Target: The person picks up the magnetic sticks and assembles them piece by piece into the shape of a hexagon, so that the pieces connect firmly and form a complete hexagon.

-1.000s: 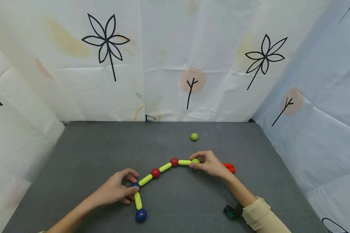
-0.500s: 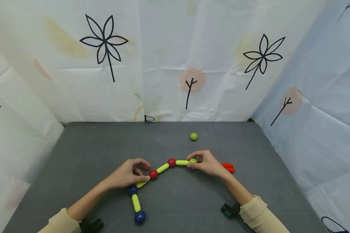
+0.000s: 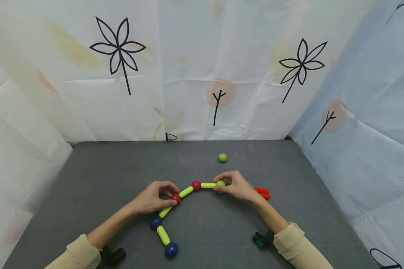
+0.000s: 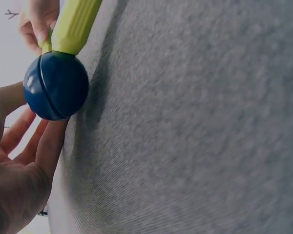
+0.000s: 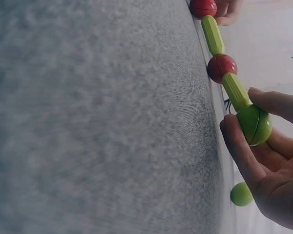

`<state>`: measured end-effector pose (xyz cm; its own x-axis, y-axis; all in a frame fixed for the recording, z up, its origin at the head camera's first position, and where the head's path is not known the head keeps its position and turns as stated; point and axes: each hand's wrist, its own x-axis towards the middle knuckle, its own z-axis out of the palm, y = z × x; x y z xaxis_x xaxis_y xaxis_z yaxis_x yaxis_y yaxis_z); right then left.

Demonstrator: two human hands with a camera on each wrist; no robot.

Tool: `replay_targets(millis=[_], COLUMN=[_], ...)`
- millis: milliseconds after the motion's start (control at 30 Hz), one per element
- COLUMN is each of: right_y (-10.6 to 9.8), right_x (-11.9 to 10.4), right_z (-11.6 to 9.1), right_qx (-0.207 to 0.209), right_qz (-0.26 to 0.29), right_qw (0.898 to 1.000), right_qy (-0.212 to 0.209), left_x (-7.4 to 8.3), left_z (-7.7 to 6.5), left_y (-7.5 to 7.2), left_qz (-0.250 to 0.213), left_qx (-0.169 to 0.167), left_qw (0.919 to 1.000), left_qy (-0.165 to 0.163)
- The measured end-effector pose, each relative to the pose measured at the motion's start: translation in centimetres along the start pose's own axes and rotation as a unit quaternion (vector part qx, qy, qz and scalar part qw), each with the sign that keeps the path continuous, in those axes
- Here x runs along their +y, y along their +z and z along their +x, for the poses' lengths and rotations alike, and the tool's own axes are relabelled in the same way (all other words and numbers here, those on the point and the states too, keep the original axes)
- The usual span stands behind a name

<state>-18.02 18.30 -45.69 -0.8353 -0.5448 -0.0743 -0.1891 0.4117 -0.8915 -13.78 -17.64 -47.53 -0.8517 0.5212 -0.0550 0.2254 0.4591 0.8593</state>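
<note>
A bent chain of balls and yellow-green rods lies across the grey table, apparently a magnetic building set. Between thumb and fingers my left hand (image 3: pixel 153 198) holds the nearer red ball (image 3: pixel 175 199). My right hand (image 3: pixel 238 186) pinches the green ball (image 5: pixel 254 125) at the chain's right end. Between the two hands are a yellow-green rod (image 3: pixel 186 192), a second red ball (image 3: pixel 196 185) and another rod (image 3: pixel 207 185). Below my left hand the chain runs to a blue ball (image 3: pixel 155 222), a rod (image 3: pixel 163 235) and an end blue ball (image 3: pixel 171 250).
A loose green ball (image 3: pixel 222 157) sits beyond my right hand. Red rods (image 3: pixel 262 192) lie beside the right wrist, partly hidden by it. White printed cloth (image 3: pixel 188 56) closes off the back and sides of the grey table (image 3: pixel 121 160).
My left hand has left the blue ball, moved right along the chain and taken hold of the red ball. The end blue ball has swung right. My right hand keeps its grip on the green ball.
</note>
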Motion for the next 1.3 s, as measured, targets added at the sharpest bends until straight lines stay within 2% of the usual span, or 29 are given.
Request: replay_targets(millis=[233, 333, 467, 567, 633, 767, 867, 1033, 1200, 1300], right_y=[0.0, -0.1, -0.2, -0.3, -0.4, -0.5, -0.5, -0.5, -0.3, -0.3], right_x=[-0.1, -0.4, -0.7, -0.9, -1.1, -1.3, -1.2, -1.2, -1.5, -1.6], right_z=[0.8, 1.0, 1.0, 0.8, 0.6, 0.1, -0.2, -0.6, -0.9, -1.0], right_qx=[0.008, 0.007, 0.009, 0.013, 0.017, 0.023, 0.025, 0.028, 0.040, 0.049], right_qz=[-0.005, -0.004, -0.006, 0.003, 0.014, 0.043, 0.057, 0.069, 0.069, 0.068], right_qw=[1.000, 1.000, 1.000, 1.000, 1.000, 0.999, 0.998, 0.997, 0.995, 0.995], right_qy=[0.008, 0.011, 0.004, 0.001, 0.002, 0.004, -0.004, -0.032, -0.058, -0.059], left_x=[0.7, 1.5, 2.2, 2.7, 3.2, 4.2, 5.0, 6.2, 6.7, 6.9], left_z=[-0.4, -0.3, 0.2, 0.8, 1.4, 3.0, 4.5, 6.9, 8.5, 9.0], left_y=[1.4, 1.5, 0.6, -0.3, -0.7, -1.1, -0.6, 1.2, 2.9, 3.5], left_qz=[0.054, 0.083, 0.124, 0.153, 0.157, 0.134, 0.095, 0.033, 0.005, -0.006], left_qx=[0.082, 0.081, 0.056, 0.052, 0.053, 0.041, 0.021, -0.004, -0.002, -0.001], left_qw=[0.9946, 0.9923, 0.9900, 0.9868, 0.9862, 0.9872, 0.9905, 0.9943, 0.9954, 0.9959], left_qy=[-0.033, -0.044, -0.039, -0.015, 0.012, 0.076, 0.097, 0.101, 0.096, 0.090])
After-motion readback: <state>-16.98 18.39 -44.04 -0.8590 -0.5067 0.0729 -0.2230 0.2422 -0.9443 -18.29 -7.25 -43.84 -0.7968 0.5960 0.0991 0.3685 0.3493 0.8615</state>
